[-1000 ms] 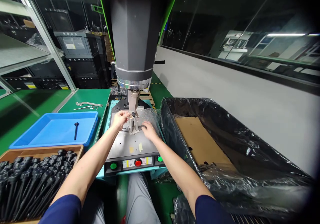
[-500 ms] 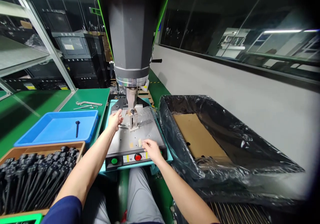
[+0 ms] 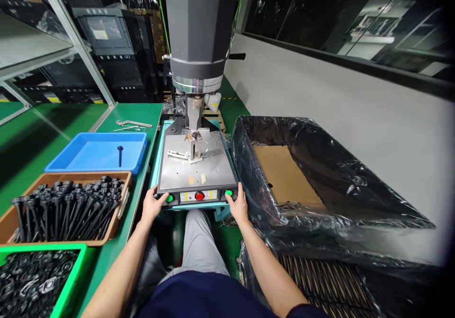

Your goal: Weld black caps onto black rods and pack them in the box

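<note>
A grey press machine [image 3: 199, 29] stands over a metal base plate [image 3: 197, 168] with a small fixture [image 3: 193, 143] under its head. My left hand [image 3: 153, 205] rests at the front left corner of the base, thumb by the left green button [image 3: 169, 197]. My right hand [image 3: 239, 203] rests at the front right corner, thumb by the right green button [image 3: 228, 194]. Both hands have fingers curled on the panel edge and hold no loose part. A red button [image 3: 199, 195] sits between them.
A brown tray of several black bolts [image 3: 67, 206] lies at left, a blue tray [image 3: 97, 152] with one bolt behind it, a green bin [image 3: 39, 280] in front. A black-bag-lined carton [image 3: 284, 176] stands at right. Wrenches [image 3: 131, 125] lie on the green bench.
Both hands drew back from the fixture to the front corners of the base by the green buttons. The camera tilted down and nearer.
</note>
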Motion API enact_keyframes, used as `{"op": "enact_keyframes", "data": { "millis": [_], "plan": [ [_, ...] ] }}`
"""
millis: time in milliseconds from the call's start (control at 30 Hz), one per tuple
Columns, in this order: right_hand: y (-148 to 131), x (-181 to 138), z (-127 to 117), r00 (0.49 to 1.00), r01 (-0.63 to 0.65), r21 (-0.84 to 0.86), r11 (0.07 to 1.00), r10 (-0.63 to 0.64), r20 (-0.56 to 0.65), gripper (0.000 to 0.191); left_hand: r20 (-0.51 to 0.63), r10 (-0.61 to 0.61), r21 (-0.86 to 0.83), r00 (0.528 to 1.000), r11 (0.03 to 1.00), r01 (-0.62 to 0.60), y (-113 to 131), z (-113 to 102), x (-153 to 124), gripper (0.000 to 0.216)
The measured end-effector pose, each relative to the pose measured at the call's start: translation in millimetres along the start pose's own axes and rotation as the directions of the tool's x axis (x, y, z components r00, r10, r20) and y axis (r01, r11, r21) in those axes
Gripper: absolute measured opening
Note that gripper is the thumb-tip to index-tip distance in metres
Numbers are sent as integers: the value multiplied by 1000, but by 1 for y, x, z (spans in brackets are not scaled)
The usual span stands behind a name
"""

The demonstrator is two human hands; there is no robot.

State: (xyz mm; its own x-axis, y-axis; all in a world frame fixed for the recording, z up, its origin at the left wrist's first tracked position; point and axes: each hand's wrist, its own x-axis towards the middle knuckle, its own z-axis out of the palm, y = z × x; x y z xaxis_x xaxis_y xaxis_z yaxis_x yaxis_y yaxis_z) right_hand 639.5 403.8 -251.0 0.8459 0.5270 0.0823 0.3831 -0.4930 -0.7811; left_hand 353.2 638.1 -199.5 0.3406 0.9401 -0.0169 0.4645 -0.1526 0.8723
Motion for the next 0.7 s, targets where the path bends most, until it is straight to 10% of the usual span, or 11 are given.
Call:
{"op": "enact_keyframes", "data": {
  "millis": [700],
  "plan": [
    [3, 2, 0, 1000, -16, 144, 989, 13, 23, 86, 65, 62, 112, 996, 991, -69, -16, 4, -2, 72]
  ]
}}
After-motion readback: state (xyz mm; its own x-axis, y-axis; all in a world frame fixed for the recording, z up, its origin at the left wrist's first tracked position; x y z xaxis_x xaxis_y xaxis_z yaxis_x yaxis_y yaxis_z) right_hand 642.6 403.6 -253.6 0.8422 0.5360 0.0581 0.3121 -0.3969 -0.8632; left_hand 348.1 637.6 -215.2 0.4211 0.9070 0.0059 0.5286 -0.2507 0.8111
